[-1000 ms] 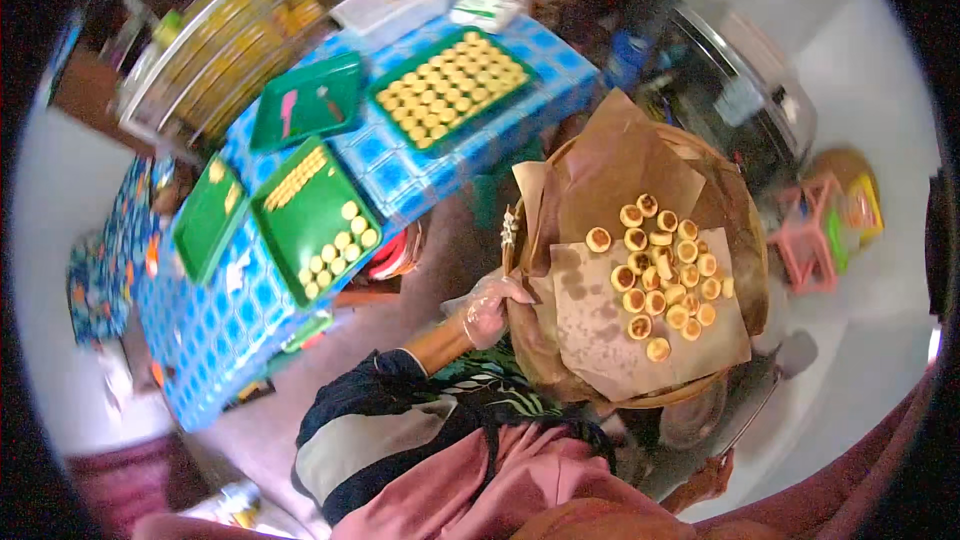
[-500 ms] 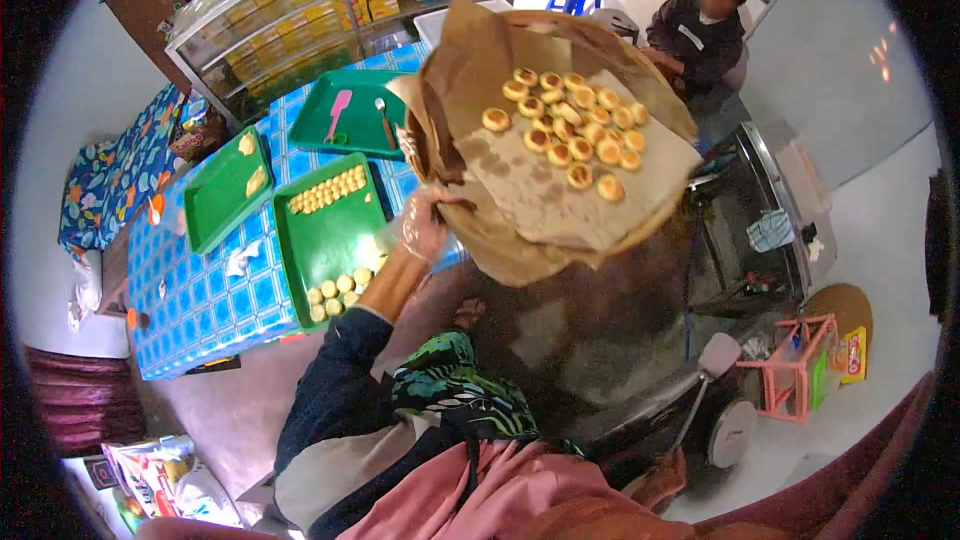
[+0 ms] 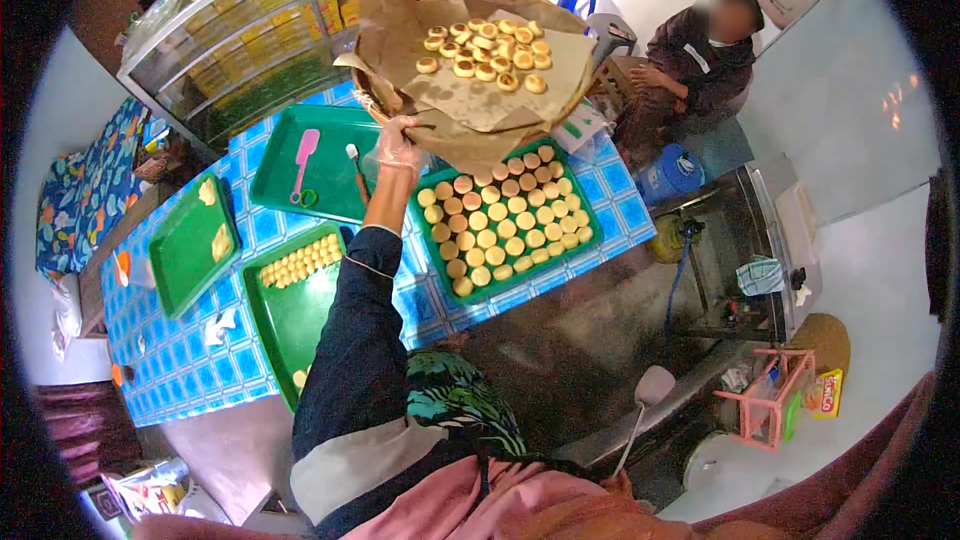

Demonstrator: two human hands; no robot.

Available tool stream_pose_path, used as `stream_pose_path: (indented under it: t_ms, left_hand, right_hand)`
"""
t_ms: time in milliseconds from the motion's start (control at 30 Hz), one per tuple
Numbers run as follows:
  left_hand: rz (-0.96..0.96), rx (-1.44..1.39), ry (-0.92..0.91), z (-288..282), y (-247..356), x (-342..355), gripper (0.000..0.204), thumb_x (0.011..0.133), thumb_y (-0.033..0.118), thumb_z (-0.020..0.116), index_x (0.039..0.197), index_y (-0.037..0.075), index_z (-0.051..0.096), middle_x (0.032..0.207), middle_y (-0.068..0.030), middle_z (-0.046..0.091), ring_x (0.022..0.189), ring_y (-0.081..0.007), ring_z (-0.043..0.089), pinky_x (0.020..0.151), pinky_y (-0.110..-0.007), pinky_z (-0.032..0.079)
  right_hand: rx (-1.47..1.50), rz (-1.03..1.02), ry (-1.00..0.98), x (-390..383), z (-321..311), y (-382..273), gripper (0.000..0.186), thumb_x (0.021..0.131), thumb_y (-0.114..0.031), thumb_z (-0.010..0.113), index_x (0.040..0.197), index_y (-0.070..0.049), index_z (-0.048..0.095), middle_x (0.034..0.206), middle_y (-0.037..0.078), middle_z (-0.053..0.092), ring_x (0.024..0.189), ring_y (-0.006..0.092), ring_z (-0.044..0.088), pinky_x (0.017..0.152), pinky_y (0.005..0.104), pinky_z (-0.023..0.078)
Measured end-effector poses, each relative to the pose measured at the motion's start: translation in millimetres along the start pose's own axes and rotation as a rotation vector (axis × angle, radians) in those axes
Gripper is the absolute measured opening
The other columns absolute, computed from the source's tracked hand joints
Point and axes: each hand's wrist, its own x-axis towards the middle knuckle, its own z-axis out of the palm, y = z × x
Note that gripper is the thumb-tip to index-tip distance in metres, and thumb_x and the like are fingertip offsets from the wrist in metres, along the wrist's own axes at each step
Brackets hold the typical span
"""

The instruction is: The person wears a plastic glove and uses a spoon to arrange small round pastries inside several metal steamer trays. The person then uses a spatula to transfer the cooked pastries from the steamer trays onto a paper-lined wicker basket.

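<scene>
My left hand (image 3: 400, 145), in a clear plastic glove, grips the near edge of a round basket lined with brown paper (image 3: 480, 110). In it lies a heap of small browned round pastries (image 3: 485, 50). The basket is held up above the far side of the table. Under and beside it rests a green tray (image 3: 540, 273) with rows of pale and light-brown dough rounds (image 3: 505, 228). Low at the right, my right hand (image 3: 620, 486) is closed round the handle of a spatula (image 3: 655, 387) with a wide flat blade; part of this hand is hidden by clothing.
A blue checked tablecloth (image 3: 440, 315) covers the table. Other green trays hold a pink spatula (image 3: 304, 160), a brush (image 3: 357, 170) and small dough pieces (image 3: 300, 262). A person (image 3: 700, 60) sits at the far right. Near my right stand a metal-framed stove (image 3: 745, 240) and a pink rack (image 3: 765, 400).
My left hand has carried the basket left and farther over the table. The tray of dough rounds has come into view. My right hand still holds the spatula, now lower and further left in view.
</scene>
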Motion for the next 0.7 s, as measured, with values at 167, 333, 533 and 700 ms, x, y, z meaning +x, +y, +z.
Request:
stream_pose_path:
  t_ms: [167, 333, 533, 700]
  left_hand:
    - [0.083, 0.082, 0.104, -0.5, -4.2, 30.1, 0.018, 0.068, -0.003, 0.055, 0.085, 0.000, 0.056, 0.084, -0.0129, 0.060, 0.081, -0.0311, 0.061, 0.083, -0.044, 0.053]
    - [0.154, 0.397, 0.087, -34.9, -10.2, 35.5, 0.015, 0.073, 0.007, 0.059, 0.086, 0.001, 0.059, 0.091, -0.0121, 0.064, 0.088, -0.0242, 0.061, 0.084, -0.035, 0.051]
    - [0.123, 0.339, 0.023, -46.4, -0.3, 38.4, 0.019, 0.077, 0.009, 0.059, 0.093, 0.000, 0.059, 0.094, -0.0137, 0.063, 0.089, -0.0281, 0.060, 0.083, -0.041, 0.052]
    - [0.051, 0.223, 0.110, 0.0, 11.0, 15.5, 0.030, 0.085, 0.032, 0.060, 0.100, 0.006, 0.059, 0.106, -0.0100, 0.061, 0.098, -0.0268, 0.057, 0.088, -0.046, 0.048]
  right_hand:
    - [-0.012, 0.035, 0.026, -3.4, 10.7, -12.9, 0.024, 0.086, -0.009, 0.059, 0.109, -0.003, 0.064, 0.075, 0.002, 0.060, 0.051, 0.0071, 0.047, 0.043, 0.0225, 0.036]
    - [-0.013, 0.066, 0.056, -11.1, 9.3, -10.1, 0.023, 0.086, -0.010, 0.059, 0.108, -0.003, 0.065, 0.073, 0.002, 0.060, 0.050, 0.0076, 0.047, 0.042, 0.0229, 0.036]
    - [0.026, 0.090, 0.070, -28.9, 14.2, 11.6, 0.022, 0.087, -0.012, 0.060, 0.106, -0.003, 0.065, 0.071, 0.003, 0.059, 0.049, 0.0081, 0.047, 0.040, 0.0234, 0.036]
    - [0.109, 0.076, 0.086, -54.0, 27.1, 37.9, 0.022, 0.087, -0.013, 0.060, 0.105, -0.003, 0.065, 0.068, 0.003, 0.058, 0.047, 0.0086, 0.048, 0.039, 0.0238, 0.036]
